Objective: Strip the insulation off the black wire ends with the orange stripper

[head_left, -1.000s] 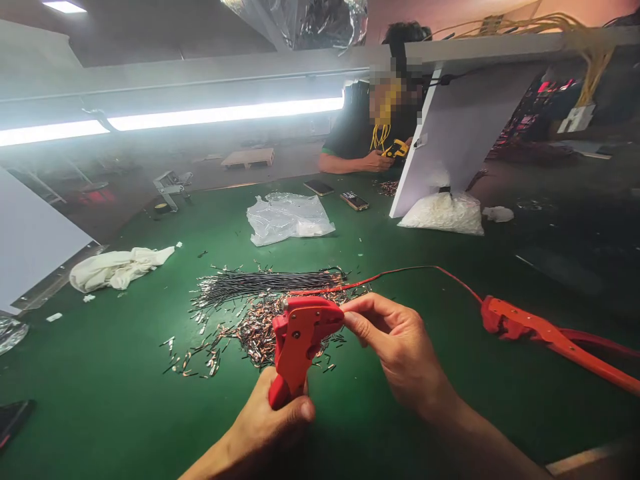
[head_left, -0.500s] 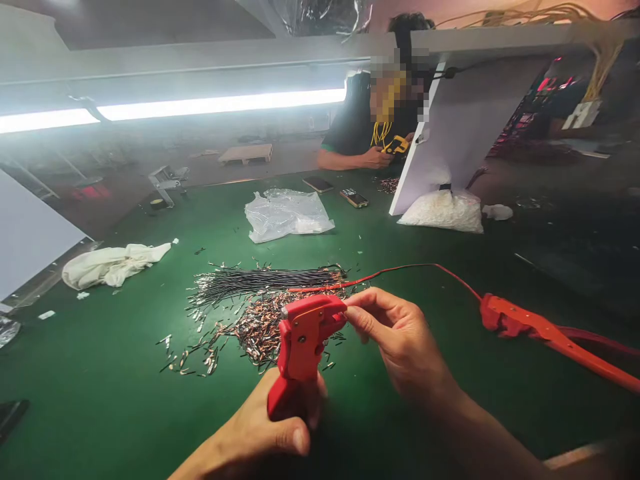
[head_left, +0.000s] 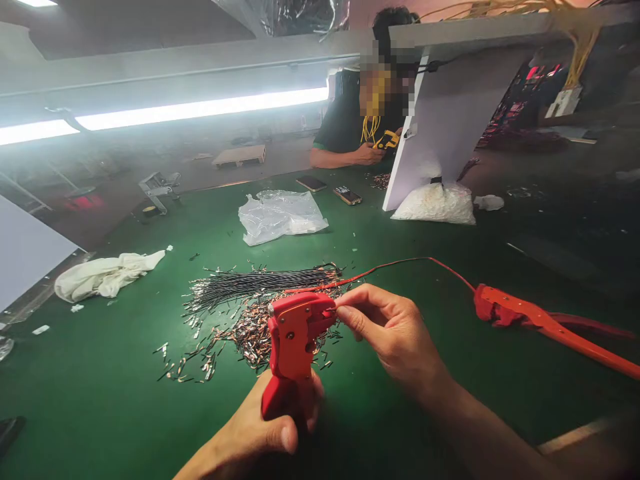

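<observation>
My left hand is closed around the handles of a red wire stripper, held upright with its jaws to the right. At the jaws, the thumb and forefinger of my right hand pinch a thin wire; only a bit of its end shows, the rest being hidden by the fingers. Behind the stripper lies a bundle of black wires with bared ends. A heap of short wire scraps spreads in front of the bundle, partly covered by the tool.
A second red-orange hand tool lies at right, with a red strip running left from it. Farther back are a clear plastic bag, two phones, a filled bag and a white cloth. Across the table a person holds a yellow tool.
The view has shifted slightly. My right fingertips and the stripper's jaws now sit closer together, with the pinched end at the jaws. Both hands keep their grips.
</observation>
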`<state>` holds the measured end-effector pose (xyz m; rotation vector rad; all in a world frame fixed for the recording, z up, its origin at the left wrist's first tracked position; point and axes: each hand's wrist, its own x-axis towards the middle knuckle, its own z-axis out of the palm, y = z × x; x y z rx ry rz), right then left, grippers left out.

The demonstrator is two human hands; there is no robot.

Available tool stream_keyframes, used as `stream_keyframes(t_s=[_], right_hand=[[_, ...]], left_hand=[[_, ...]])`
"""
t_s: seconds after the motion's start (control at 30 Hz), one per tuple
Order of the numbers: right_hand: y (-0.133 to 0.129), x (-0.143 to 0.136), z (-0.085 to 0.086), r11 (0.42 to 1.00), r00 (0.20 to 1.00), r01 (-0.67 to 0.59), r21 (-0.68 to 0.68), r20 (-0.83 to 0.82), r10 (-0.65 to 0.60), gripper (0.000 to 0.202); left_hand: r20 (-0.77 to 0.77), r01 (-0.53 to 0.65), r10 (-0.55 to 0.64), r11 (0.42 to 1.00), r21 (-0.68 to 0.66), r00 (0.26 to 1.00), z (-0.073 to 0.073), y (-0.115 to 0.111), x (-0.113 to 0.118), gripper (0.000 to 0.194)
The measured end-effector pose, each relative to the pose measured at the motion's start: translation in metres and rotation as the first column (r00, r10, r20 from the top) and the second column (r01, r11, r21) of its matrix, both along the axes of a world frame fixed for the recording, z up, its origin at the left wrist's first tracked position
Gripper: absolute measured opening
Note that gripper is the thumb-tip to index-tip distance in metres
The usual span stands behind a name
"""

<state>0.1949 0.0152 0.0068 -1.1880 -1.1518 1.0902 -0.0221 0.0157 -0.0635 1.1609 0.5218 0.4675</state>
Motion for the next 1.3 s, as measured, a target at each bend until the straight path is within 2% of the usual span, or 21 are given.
stream_keyframes(t_s=[0.1,0.17,0.23,0.33,0.5,0.7,1.1,1.3], right_hand=[[0.002,0.006,-0.001,0.996,0.996,0.074,0.053,0.051,-0.076,0.009],[0.006,0.01,-0.004,0.986,0.987,0.16,0.048,-0.017,-0.16,0.008],[0.012,0.014,-0.01,0.98,0.968,0.198,-0.038,-0.147,-0.201,0.014],[0.019,0.016,-0.018,0.975,0.945,0.126,-0.181,-0.276,-0.174,0.025],[0.02,0.012,-0.022,0.971,0.911,-0.038,-0.238,-0.407,-0.064,0.027],[0.018,0.008,-0.019,0.968,0.875,-0.13,-0.217,-0.485,0.009,0.024],[0.021,0.013,-0.021,0.938,0.911,0.034,-0.345,-0.375,-0.171,0.017],[0.02,0.009,-0.023,0.926,0.918,0.05,-0.375,-0.348,-0.19,0.015]], left_hand=[[0.009,-0.075,0.075,0.997,0.008,0.997,0.007,-0.001,0.002,0.065],[0.0,-0.158,0.158,0.987,0.007,0.987,0.012,-0.002,0.002,0.062],[-0.016,-0.227,0.227,0.974,0.002,0.974,0.017,-0.002,0.002,0.059],[-0.023,-0.271,0.271,0.962,-0.011,0.962,0.021,-0.002,0.002,0.057],[-0.024,-0.27,0.269,0.963,-0.019,0.963,0.023,0.0,0.002,0.058],[-0.019,-0.258,0.258,0.966,-0.009,0.966,0.019,0.0,0.001,0.058],[-0.023,-0.225,0.225,0.974,0.019,0.974,0.017,0.002,-0.001,0.056],[-0.054,-0.188,0.188,0.982,0.004,0.981,0.016,0.002,-0.002,0.06]])
